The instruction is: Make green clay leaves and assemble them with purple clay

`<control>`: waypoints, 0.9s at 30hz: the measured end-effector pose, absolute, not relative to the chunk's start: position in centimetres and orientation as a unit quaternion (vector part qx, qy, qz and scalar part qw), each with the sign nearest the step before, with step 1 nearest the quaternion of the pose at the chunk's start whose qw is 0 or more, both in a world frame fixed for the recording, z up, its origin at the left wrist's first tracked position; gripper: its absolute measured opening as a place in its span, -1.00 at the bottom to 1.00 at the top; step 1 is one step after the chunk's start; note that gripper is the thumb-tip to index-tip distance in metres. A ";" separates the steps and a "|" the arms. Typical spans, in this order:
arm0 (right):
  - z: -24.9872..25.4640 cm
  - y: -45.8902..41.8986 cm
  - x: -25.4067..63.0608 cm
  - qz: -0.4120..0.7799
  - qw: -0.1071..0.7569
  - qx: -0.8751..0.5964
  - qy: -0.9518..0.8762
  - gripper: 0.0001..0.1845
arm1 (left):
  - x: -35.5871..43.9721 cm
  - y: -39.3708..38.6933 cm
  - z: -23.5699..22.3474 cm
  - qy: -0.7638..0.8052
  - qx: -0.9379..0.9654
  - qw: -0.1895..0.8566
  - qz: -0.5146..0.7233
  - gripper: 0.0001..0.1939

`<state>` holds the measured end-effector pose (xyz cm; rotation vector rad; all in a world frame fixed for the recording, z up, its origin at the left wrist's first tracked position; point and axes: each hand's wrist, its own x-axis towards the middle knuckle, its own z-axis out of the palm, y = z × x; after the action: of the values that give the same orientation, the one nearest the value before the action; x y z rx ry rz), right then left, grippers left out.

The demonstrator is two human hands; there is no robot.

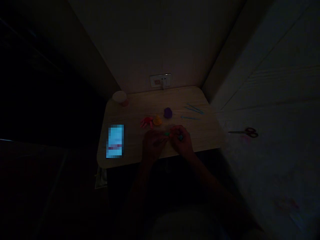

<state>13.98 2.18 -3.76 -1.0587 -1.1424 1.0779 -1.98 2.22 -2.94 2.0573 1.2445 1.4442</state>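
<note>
The scene is very dark. My left hand [153, 143] and my right hand [182, 141] meet over the front of a small wooden table [200, 133]. Both are closed around a small green lump [167, 134] pinched between their fingertips. Just beyond the hands lie a red piece [147, 122], a yellow-orange lump [157, 120] and a purple lump [168, 112], all apart from my hands.
A lit phone [115, 141] lies at the table's front left. A round lidded tub [120, 97] stands at the back left. Thin blue sticks [193, 109] lie at the back right. Scissors [246, 132] rest on the pale surface to the right. A wall socket [160, 80] sits behind.
</note>
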 end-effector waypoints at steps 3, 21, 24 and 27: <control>-3.8 2.2 14.0 0.468 0.571 -0.462 -0.491 -0.75 | -1.9 2.2 -2.8 0.430 0.723 0.177 0.512 -0.91; -3.6 2.0 14.2 0.462 0.577 -0.461 -0.490 -0.80 | -1.6 2.0 -2.9 0.429 0.698 0.229 0.525 -0.91; -3.5 2.1 14.3 0.453 0.574 -0.468 -0.497 -0.81 | -1.6 2.0 -2.9 0.431 0.703 0.230 0.518 -0.88; -3.6 2.1 14.3 0.458 0.570 -0.470 -0.496 -0.78 | -1.6 2.1 -2.9 0.432 0.708 0.238 0.505 -0.88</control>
<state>14.30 2.09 -3.59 -1.1031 -1.1633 1.0742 -1.63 2.06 -2.90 1.9404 1.1829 1.3847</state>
